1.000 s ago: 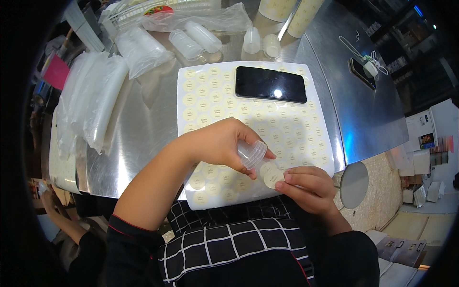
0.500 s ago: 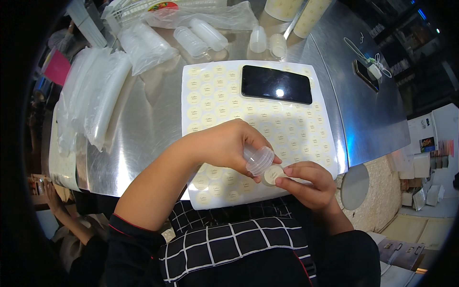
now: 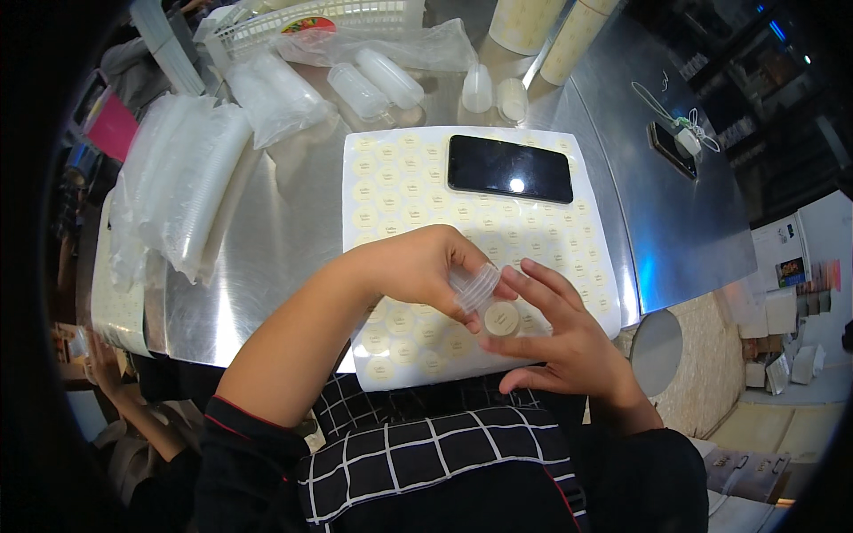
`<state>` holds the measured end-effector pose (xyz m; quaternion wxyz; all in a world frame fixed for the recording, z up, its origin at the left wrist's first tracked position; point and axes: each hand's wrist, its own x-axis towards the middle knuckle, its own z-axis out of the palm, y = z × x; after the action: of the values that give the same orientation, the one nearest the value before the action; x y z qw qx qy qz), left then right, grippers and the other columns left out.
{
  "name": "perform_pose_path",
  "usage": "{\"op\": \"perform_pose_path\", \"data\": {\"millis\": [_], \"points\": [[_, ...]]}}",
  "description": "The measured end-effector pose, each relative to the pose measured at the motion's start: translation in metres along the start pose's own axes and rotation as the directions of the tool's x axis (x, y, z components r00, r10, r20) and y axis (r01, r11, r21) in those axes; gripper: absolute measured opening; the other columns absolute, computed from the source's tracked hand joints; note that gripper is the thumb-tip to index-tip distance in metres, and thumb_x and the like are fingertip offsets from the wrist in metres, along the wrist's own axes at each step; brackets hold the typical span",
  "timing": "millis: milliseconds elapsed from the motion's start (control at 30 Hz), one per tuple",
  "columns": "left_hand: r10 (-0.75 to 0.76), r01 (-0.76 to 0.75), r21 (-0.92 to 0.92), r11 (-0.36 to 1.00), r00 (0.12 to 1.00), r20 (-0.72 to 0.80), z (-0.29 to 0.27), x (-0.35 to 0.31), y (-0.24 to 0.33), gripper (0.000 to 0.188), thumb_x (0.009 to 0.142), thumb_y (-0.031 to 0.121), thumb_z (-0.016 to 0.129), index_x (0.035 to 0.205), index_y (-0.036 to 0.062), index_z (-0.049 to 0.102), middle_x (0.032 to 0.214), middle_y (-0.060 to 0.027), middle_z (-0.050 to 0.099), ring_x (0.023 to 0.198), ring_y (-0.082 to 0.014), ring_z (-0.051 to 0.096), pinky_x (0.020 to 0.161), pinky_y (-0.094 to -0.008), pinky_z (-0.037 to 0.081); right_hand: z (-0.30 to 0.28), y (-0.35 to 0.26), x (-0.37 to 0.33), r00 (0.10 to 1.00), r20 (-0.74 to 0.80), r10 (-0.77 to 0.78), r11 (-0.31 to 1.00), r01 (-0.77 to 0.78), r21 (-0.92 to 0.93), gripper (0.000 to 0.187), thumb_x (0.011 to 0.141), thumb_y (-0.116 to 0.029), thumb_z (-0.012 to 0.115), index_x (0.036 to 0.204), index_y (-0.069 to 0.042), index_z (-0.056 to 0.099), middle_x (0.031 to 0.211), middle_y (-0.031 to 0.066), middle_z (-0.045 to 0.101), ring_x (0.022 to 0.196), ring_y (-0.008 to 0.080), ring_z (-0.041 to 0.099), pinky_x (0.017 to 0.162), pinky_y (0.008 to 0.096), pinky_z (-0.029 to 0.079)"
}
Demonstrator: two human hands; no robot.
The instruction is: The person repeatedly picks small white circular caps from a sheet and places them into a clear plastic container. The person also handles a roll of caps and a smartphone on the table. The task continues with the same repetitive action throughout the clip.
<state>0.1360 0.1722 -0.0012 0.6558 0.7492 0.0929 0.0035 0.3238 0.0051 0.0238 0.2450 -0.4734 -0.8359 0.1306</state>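
Note:
My left hand [image 3: 425, 266] is closed round a small clear plastic cup [image 3: 477, 288], tilted on its side. At the cup's rim is its lid [image 3: 503, 320], with a round cream sticker on its face. My right hand [image 3: 569, 342] has its fingers spread about the lid; the thumb and index finger lie close to its edge, and whether they touch it I cannot tell. Below both hands lies a sheet of round cream stickers [image 3: 387, 191], and a black phone [image 3: 511, 169] rests on its far part.
Stacks of clear cups in plastic bags [image 3: 191, 178] lie on the steel table at left. Several loose clear cups [image 3: 378, 84] lie at the back, before a white basket [image 3: 355, 19]. Sticker rolls [image 3: 573, 40] stand far right of them. A second phone with a cable [image 3: 673, 149] lies at right.
My right hand has let go of the lid's edge and spread its fingers. My left hand still holds the cup. The view has shifted slightly.

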Motion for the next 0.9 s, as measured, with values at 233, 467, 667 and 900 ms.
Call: {"op": "perform_pose_path", "data": {"millis": [233,467,667,900], "points": [[-0.076,0.076,-0.002,0.997,0.997,0.023,-0.002,0.003,-0.003,0.049,0.064,0.011,0.089,0.11,0.0034,0.072,0.103,-0.0084,0.073,0.093,-0.0152,0.067,0.083,-0.0292,0.051,0.013,-0.002,0.004,0.978,-0.194,0.072,0.993,-0.088,-0.073,0.059,0.075,-0.038,0.08,0.129,-0.023,0.062,0.151,0.0179,0.034,0.137,0.0425,0.036,0.109,0.0497,0.036],[0.018,-0.02,-0.081,0.996,1.0,-0.016,-0.003,0.005,-0.007,0.055,0.066,0.015,0.089,0.117,0.0066,0.07,0.107,-0.009,0.072,0.098,-0.0151,0.065,0.089,-0.0285,0.05,0.026,0.001,-0.023,0.937,-0.342,0.076,0.981,-0.131,-0.141,0.049,0.066,-0.017,0.086,0.112,-0.018,0.068,0.132,0.0143,0.051,0.121,0.0377,0.049,0.099,0.0456,0.043],[0.046,-0.049,-0.101,0.994,0.998,-0.03,-0.005,0.007,-0.012,0.055,0.07,0.019,0.088,0.12,0.0083,0.069,0.113,-0.0097,0.07,0.106,-0.0173,0.064,0.094,-0.0292,0.048,0.038,-0.02,-0.023,0.96,-0.277,-0.027,0.973,0.089,0.212,0.036,0.07,-0.01,0.082,0.104,-0.012,0.069,0.108,0.0096,0.061,0.103,0.0242,0.06,0.082,0.0344,0.049],[0.02,-0.025,-0.161,0.987,0.999,-0.034,-0.005,0.007,-0.011,0.054,0.071,0.019,0.087,0.121,0.0084,0.068,0.116,-0.0106,0.069,0.109,-0.0185,0.063,0.097,-0.0299,0.047,0.079,-0.027,0.007,0.987,-0.153,-0.052,0.998,0.054,0.011,0.023,0.07,-0.022,0.082,0.089,-0.015,0.071,0.093,-0.0015,0.065,0.093,0.019,0.064,0.084,0.0373,0.051]]}}
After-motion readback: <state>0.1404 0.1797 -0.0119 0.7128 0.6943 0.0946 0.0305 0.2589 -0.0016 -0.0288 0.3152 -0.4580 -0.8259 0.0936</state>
